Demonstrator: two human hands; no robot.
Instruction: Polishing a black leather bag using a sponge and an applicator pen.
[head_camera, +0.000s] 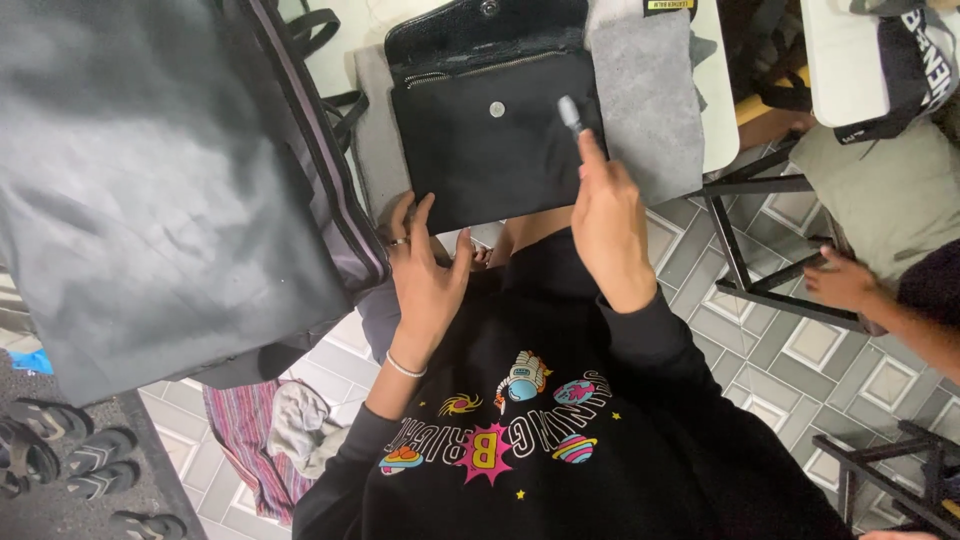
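A black leather bag with an open flap, a zip and a round metal snap lies on a white table. My right hand grips a small pen-like tool whose grey tip rests on the bag's front near its right edge. My left hand, wearing a ring and a thin bracelet, is spread with fingers apart at the bag's lower left corner, touching its edge. A grey suede piece lies just right of the bag.
A large grey bag with striped straps fills the left. Another person's hand and arm reach in at right near a black metal stool frame. Sandals and a striped cloth lie on the tiled floor.
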